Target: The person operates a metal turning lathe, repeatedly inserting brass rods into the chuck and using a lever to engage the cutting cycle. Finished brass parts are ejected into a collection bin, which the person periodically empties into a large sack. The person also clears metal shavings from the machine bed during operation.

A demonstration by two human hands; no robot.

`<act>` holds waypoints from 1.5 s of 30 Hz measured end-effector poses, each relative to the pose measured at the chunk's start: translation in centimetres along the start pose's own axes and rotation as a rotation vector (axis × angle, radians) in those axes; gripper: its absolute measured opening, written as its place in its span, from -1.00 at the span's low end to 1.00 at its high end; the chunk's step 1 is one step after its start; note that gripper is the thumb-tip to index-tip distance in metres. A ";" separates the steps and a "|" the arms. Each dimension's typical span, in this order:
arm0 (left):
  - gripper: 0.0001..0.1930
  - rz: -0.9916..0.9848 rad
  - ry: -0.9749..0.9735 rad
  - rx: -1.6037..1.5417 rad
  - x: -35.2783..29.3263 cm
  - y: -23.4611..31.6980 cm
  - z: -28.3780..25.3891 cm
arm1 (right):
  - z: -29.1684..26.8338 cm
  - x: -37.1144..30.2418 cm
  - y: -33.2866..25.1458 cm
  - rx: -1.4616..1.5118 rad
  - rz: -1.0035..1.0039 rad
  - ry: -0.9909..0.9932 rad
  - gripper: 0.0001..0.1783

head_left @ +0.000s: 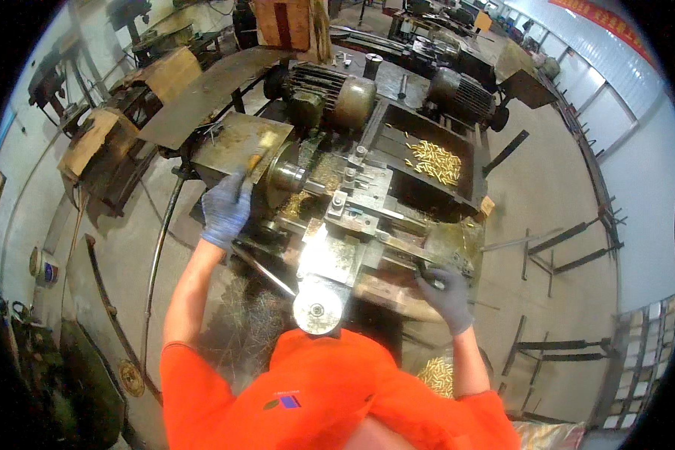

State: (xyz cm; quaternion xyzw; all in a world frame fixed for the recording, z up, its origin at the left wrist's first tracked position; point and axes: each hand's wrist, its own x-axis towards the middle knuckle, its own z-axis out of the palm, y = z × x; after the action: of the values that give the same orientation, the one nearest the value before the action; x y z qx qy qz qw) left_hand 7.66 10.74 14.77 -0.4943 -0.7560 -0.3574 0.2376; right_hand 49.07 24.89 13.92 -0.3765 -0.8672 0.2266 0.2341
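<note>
In a blue-grey glove, my left hand (pixel 226 210) is at the front of the lathe's headstock (pixel 240 142), left of the round chuck (pixel 286 176). Its fingers look curled, with a small orange-brown piece just above them; what they hold is hidden. My right hand (pixel 446 294), gloved in grey, closes around a dark handle (pixel 421 268) at the machine's right front. Between my hands sits the metal slide (pixel 352 210) with clamped tool blocks. A round pale handwheel (pixel 317 309) faces me at the near end, close to my orange shirt.
Small brass parts (pixel 435 161) lie heaped in a dark metal tray (pixel 469 180) behind the slide. More brass pieces (pixel 436 376) fill a container beside my right forearm. Two motors (pixel 352 101) (pixel 461 94) stand at the back. Metal racks (pixel 562 345) stand at right, other machines at left.
</note>
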 end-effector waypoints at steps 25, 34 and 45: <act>-0.91 0.236 -0.201 -0.064 9.3 7.2 9.5 | -0.3 -5.6 0.9 0.072 0.084 0.103 -0.76; -0.87 0.258 -0.775 0.264 8.3 7.8 10.1 | -0.1 -8.1 2.9 0.111 0.183 0.046 -0.80; -0.79 0.109 -0.182 0.016 9.0 5.9 7.0 | 0.7 -7.7 2.4 0.088 0.100 0.042 -0.83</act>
State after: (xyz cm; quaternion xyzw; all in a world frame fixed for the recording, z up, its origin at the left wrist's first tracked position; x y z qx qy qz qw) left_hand 9.41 22.90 18.58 -0.5634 -0.7491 -0.2914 0.1908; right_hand 54.65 20.41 10.16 -0.4135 -0.8313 0.2682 0.2569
